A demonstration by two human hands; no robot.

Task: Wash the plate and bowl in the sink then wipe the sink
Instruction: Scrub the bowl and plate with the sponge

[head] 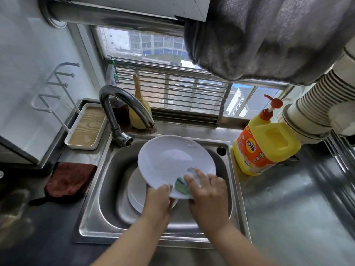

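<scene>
I'm mid-wash: my left hand (159, 198) pinches the plate (172, 160) by its near rim, tilted over the sink (92, 217), while my right hand (207, 192) presses a sponge (182, 186) on it. The bowl (135, 191), I think, waits below; wiping remains. The detergent bottle (265, 143) label is unreadable.

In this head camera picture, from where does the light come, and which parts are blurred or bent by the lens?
Head view: daylight comes through the window behind the sink; glare lies on the steel counter at right; the wide lens bends the edges, so the faucet leans; the right hand with the sponge on the plate is slightly motion-blurred; the left hand grips the rim.
</scene>
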